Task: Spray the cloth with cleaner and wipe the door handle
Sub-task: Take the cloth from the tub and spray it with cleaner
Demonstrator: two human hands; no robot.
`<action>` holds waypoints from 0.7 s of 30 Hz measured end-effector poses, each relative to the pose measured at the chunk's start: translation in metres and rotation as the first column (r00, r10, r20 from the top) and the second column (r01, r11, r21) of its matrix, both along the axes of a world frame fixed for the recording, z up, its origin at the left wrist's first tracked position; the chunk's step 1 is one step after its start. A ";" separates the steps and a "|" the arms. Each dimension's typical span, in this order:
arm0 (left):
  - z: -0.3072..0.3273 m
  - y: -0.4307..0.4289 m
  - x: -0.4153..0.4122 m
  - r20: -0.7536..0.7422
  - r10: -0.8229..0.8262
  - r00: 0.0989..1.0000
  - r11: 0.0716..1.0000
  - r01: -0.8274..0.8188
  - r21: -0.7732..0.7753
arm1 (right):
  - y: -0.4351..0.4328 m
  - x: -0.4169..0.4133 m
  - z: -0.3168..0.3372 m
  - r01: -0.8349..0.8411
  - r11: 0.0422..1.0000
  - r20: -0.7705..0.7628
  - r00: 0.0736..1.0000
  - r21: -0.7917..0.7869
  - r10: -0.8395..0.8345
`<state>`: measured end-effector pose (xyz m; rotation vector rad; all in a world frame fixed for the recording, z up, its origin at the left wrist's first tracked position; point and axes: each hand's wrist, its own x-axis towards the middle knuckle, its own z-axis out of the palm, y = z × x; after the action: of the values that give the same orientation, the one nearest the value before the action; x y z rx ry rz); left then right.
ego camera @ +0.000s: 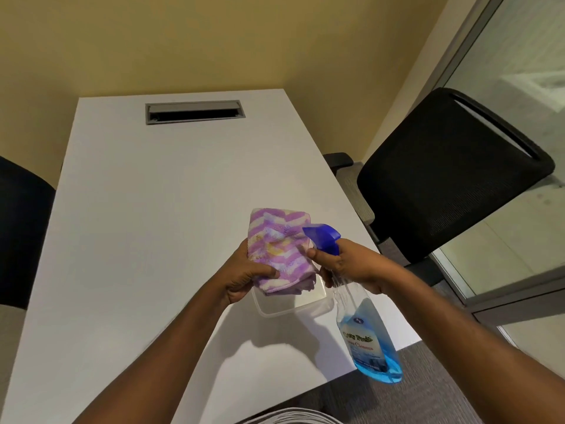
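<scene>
White bench (128, 240) fills the room below 2 hands. Left grip (244, 275) clutches the folded cloth (279, 250); right grip (348, 264) wraps the spray bottle (371, 341), nozzle almost touching cloth. Misaimed spray could wet the bench.

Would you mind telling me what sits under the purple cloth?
A clear plastic container rests on the white table beneath the cloth, which the left hand holds. The cloth hides the container's far part.
</scene>
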<state>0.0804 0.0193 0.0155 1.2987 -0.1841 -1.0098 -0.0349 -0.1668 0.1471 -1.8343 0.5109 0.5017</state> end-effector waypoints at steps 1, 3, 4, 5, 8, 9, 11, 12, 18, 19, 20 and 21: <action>-0.001 0.000 0.000 -0.001 -0.006 1.000 1.000 0.006 0.005 | 0.000 -0.001 0.000 -0.004 1.000 -0.001 1.000 -0.025 0.004; -0.004 -0.001 0.001 -0.003 -0.020 1.000 1.000 0.020 0.015 | 0.000 -0.002 -0.002 -0.005 0.995 0.012 1.000 -0.097 0.006; -0.004 -0.001 0.001 -0.003 -0.027 1.000 0.999 0.027 0.020 | 0.000 -0.001 -0.003 -0.004 0.993 0.021 1.000 -0.114 0.007; -0.004 -0.002 0.000 -0.002 -0.034 0.999 0.999 0.034 0.028 | 0.000 -0.001 -0.002 -0.004 0.994 0.030 1.000 -0.106 0.007; -0.004 -0.005 -0.002 0.001 -0.045 0.999 0.998 0.045 0.050 | -0.003 0.001 0.000 -0.003 0.999 0.022 1.000 0.036 0.002; -0.003 -0.006 -0.002 0.001 -0.044 0.999 0.997 0.044 0.058 | -0.004 0.001 0.001 -0.007 0.997 -0.003 1.000 0.077 0.008; -0.002 -0.008 -0.002 0.004 -0.040 0.999 0.997 0.039 0.072 | -0.005 0.001 -0.002 -0.030 0.997 -0.050 0.998 0.064 0.033; -0.001 -0.009 -0.002 0.005 -0.038 0.999 0.997 0.038 0.073 | -0.006 0.000 -0.004 -0.045 0.999 -0.065 0.997 0.024 0.047; 0.002 -0.014 -0.001 0.022 -0.010 1.000 0.996 0.008 0.093 | -0.008 -0.014 -0.019 -0.208 0.970 -0.152 0.970 -0.127 0.188; 0.002 -0.014 0.000 0.023 -0.003 1.000 0.995 0.001 0.095 | -0.008 -0.016 -0.019 -0.227 0.966 -0.162 0.965 -0.125 0.205; 0.002 -0.014 0.000 0.020 0.006 1.000 0.995 -0.008 0.094 | -0.008 -0.018 -0.019 -0.228 0.966 -0.160 0.965 -0.122 0.208; 0.001 -0.015 0.001 0.015 0.014 1.000 0.995 -0.015 0.095 | -0.009 -0.020 -0.019 -0.218 0.970 -0.140 0.969 -0.111 0.202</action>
<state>0.0816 0.0047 0.0168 1.3915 -0.1387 -1.0074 -0.0548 -0.1757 0.1284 -1.9975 0.4435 0.7503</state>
